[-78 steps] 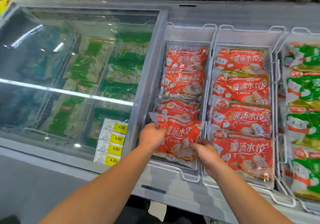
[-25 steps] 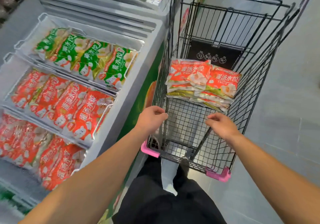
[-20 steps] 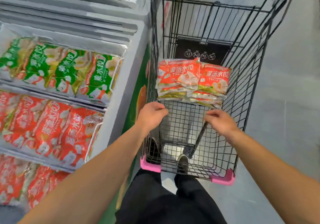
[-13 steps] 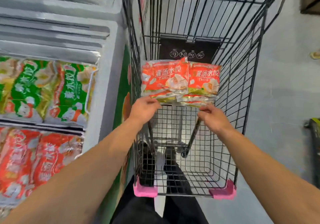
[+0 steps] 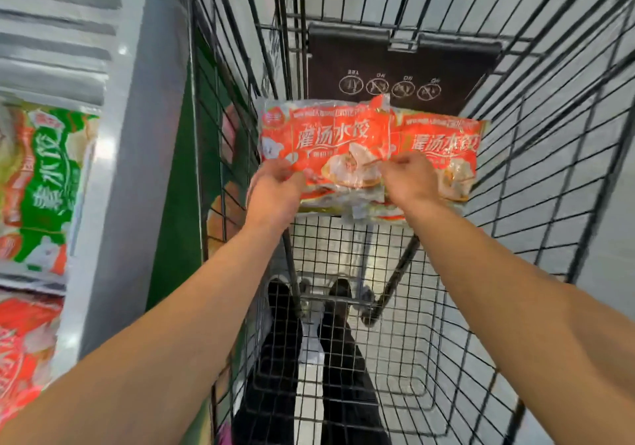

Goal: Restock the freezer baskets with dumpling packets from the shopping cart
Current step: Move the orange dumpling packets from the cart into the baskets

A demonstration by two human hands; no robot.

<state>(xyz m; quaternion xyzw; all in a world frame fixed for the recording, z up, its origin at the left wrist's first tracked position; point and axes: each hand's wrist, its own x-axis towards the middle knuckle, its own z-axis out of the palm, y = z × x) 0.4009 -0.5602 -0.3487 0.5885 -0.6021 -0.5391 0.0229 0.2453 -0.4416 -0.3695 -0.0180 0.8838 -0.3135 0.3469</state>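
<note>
A stack of red dumpling packets lies at the far end of the black wire shopping cart. My left hand grips the near left edge of the top red packet, thumb on top. My right hand pinches the same packet's near right part, where it overlaps a second red packet beside it. Further packets show under these two. At the left edge, the freezer baskets hold green packets and red packets.
The white freezer rim runs along the cart's left side, with a green panel below it. A dark child-seat flap with warning icons stands behind the stack. My legs and shoes show through the cart's mesh floor. Grey floor lies right of the cart.
I turned from the freezer basket to the cart. Both hands moved forward over the cart floor to the stack and have now taken hold of the top red packet.
</note>
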